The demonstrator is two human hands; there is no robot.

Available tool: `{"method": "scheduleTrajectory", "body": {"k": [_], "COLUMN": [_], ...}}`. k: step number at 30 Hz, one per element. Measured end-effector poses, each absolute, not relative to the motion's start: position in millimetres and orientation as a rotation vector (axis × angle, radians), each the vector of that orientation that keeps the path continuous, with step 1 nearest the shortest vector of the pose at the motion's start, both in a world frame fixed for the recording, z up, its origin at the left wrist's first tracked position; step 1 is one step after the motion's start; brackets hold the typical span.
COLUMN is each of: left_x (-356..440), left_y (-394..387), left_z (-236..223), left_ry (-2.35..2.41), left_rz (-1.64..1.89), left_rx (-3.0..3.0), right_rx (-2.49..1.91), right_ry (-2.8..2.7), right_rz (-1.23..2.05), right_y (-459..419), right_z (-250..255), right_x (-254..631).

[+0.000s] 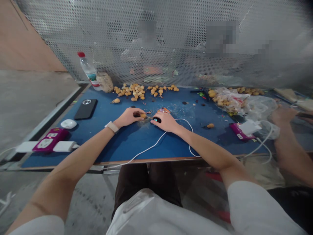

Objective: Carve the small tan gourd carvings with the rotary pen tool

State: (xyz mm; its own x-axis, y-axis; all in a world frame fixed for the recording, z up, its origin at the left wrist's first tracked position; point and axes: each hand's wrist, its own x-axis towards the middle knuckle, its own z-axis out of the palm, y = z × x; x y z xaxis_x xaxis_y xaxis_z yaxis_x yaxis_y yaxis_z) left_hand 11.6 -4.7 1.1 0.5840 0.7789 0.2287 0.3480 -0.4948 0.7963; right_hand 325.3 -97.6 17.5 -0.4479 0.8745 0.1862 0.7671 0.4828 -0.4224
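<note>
White shirt (151, 215) lies nearest you. Over the blue table (132, 145), the fingers of your left hand (128, 117) pinch a small tan gourd (143, 116); your right hand's (168, 122) fingers grip a dark tool (157, 119) to its right. Far left, the bottle's (89, 69) label is too small to read.

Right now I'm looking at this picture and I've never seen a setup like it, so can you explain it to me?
There's no machine here, just a person's two bare hands, seen in one picture from a camera worn on the head, looking forward and down. The left hand holds a small tan gourd-like piece. The right hand holds a dark gadget, mostly hidden by the fingers. On the blue table lie more tan pieces, a phone and a white cable; a red-capped bottle stands at the back. At the right edge is another person's arm.
</note>
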Motion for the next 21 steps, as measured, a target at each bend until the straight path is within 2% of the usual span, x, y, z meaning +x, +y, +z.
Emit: {"method": "scheduleTrajectory", "body": {"k": [21], "left_x": [12.5], "left_y": [-8.5], "left_z": [4.1], "left_ry": [0.905], "left_rz": [0.759], "left_rx": [2.066], "right_rx": [-1.378], "right_ry": [-2.353], "right_rz": [0.424], "right_y": [-97.1], "right_z": [18.1], "right_x": [324.7]}}
